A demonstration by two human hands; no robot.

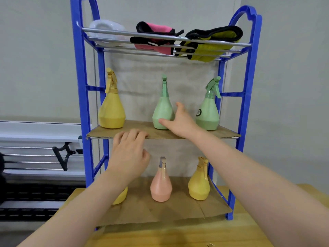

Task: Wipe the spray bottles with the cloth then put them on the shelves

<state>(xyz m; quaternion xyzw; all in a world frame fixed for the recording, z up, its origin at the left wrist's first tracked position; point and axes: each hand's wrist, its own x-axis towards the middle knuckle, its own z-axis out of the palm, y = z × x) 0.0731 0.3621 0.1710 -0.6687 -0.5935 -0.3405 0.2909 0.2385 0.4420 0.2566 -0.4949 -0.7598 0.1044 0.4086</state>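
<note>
A blue rack (80, 97) stands on a wooden table. Its middle shelf (226, 133) holds a yellow spray bottle (111, 111) at left, a green spray bottle (162, 111) in the middle and another green bottle (208, 113) at right. My right hand (181, 120) touches the middle green bottle, thumb on its front and fingers along its right side. My left hand (129, 154) rests with fingers on the middle shelf's front edge, holding nothing. The bottom shelf holds a pink bottle (161, 186), a yellow bottle (199, 182) and a yellow one (122, 196) mostly hidden by my left arm.
On the top shelf lie a white dish (106, 32), a pink cloth (156, 37) and a yellow cloth (211, 41), both black-edged. The wooden table (178, 234) spreads in front of the rack. A white ledge with metal bars (35, 152) runs at left.
</note>
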